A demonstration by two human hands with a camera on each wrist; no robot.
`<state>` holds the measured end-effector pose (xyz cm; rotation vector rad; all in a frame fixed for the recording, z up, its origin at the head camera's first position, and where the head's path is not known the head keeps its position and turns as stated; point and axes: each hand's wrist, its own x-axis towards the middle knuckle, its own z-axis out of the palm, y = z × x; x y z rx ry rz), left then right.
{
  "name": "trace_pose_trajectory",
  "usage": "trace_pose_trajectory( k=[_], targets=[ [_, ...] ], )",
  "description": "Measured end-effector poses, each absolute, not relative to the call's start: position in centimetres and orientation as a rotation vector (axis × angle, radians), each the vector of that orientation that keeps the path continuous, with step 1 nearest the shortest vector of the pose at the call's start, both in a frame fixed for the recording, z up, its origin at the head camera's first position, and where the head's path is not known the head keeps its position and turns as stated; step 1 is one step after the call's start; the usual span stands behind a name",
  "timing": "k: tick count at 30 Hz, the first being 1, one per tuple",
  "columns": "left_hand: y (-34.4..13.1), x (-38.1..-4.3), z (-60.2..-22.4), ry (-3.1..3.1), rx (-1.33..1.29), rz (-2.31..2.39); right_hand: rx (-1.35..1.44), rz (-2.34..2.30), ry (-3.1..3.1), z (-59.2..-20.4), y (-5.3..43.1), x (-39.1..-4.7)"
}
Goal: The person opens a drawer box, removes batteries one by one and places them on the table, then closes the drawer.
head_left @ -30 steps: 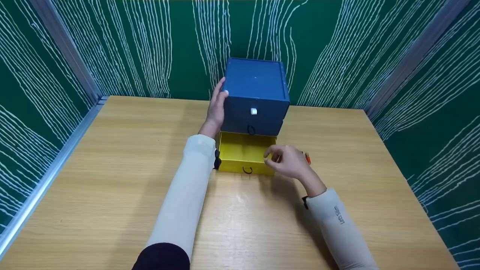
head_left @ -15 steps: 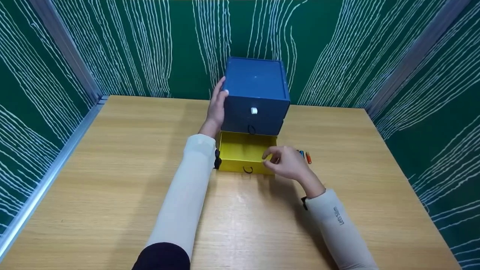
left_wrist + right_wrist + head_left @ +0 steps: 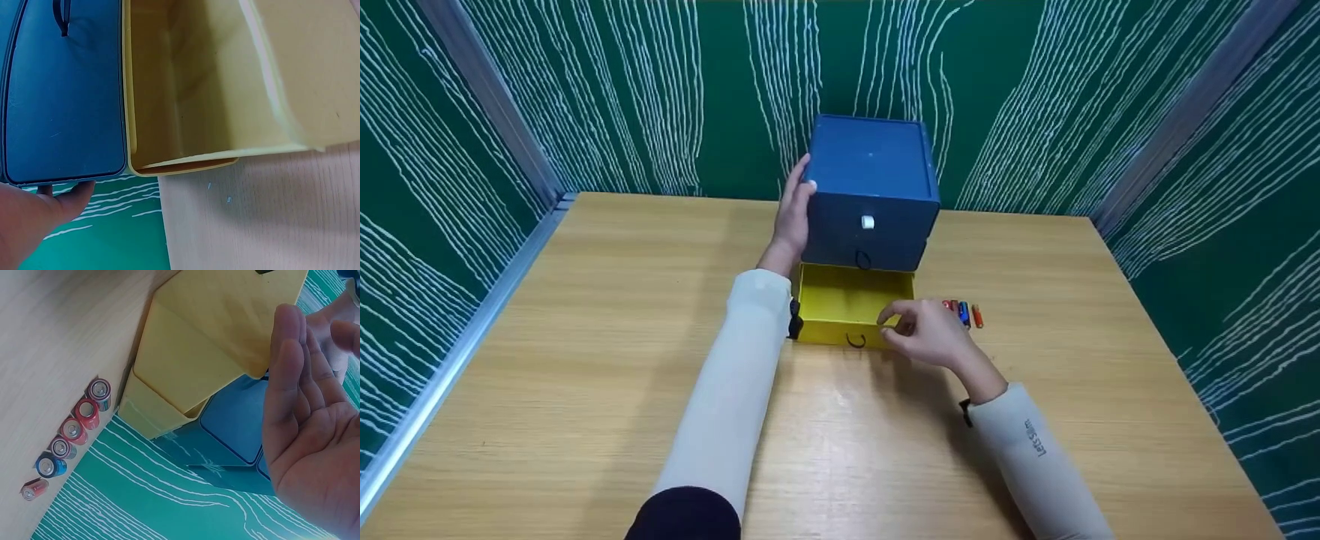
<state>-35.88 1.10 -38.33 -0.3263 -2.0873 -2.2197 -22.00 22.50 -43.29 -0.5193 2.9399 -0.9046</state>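
Note:
A blue drawer box stands towards the back of the table, above a yellow drawer that is pulled out. My left hand rests against the box's left side, fingers extended along it; its thumb shows by the box edge in the left wrist view. My right hand hovers by the drawer's front right corner, thumb and fingers apart and holding nothing. In the right wrist view the fingers are slightly bent beside the yellow drawer front. A black loop handle hangs on that front.
Several batteries stand in a row on the table, right of the drawer. A white knob and another black loop are on the blue front. Green walls with white lines enclose the wooden table.
My right hand has drifted slightly left and towards me, so more of the batteries behind it show. The left hand, the box and the drawer have stayed put.

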Motion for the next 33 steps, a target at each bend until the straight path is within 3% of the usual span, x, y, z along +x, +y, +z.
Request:
trace_pose_trajectory(
  k=[33],
  targets=[
    [1.1, -35.9, -38.4, -2.085, -0.314, -2.218, -0.659, -0.808, 2.965, -43.8, 20.8, -21.3]
  ],
)
